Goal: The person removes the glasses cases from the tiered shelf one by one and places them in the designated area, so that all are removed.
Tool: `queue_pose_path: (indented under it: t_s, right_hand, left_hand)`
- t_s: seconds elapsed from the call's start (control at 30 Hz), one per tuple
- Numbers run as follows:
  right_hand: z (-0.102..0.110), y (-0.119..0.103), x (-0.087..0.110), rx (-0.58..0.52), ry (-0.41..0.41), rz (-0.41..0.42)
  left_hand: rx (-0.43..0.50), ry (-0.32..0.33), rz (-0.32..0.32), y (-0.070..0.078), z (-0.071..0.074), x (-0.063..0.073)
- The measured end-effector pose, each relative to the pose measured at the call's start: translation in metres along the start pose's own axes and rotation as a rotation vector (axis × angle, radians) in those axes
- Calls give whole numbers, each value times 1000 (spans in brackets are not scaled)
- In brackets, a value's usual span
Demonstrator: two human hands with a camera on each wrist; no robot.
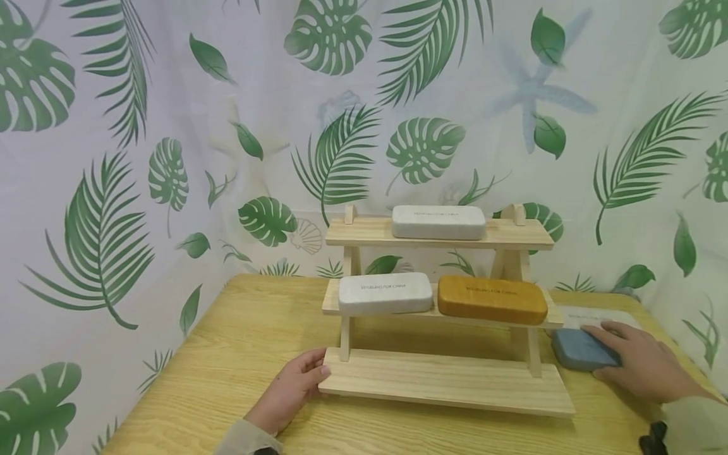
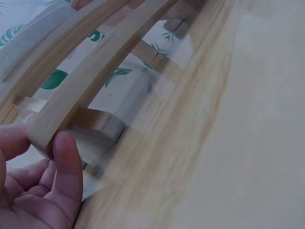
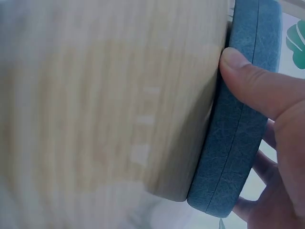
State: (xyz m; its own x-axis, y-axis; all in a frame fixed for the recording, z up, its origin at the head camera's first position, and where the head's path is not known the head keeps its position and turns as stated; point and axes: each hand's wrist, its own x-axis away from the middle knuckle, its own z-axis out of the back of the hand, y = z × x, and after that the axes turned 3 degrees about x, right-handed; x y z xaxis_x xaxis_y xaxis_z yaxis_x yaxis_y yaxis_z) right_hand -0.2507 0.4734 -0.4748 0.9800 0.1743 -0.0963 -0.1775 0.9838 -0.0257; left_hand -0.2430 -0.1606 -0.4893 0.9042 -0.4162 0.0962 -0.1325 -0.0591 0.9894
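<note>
Wood-grained table [image 1: 227, 354] — right hand [image 1: 648, 361] grips a rounded, veined blue case [image 3: 228, 136].

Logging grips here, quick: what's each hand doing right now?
Left hand: holding the bottom shelf by its left end.
Right hand: holding the blue case.

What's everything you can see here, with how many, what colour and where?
table: one, yellowish wood, under the rack
rack: one, pale wood, three tiers, on the table
blue case: one, blue, right of the rack
orange case: one, orange-brown, middle tier, right
white cases: three, white; top tier, middle tier left, table beyond the blue case
backdrop: one, white with green leaves, behind the table
sleeves: two, beige, at both wrists
left hand: one, bare, gripping the rack's bottom-tier left end
right hand: one, bare, gripping the blue case
</note>
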Motion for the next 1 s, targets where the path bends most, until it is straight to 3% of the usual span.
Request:
queue_pose_path:
  t_s: [0.27, 1.0]
  right_hand:
    - [5, -3, -9, -23, -34, -26]
    - [4, -11, -13, -30, -19, -41]
  left_hand:
    - [-2, -6, -6, 1, 0, 0]
    - [-9, 2, 6, -4, 1, -2]
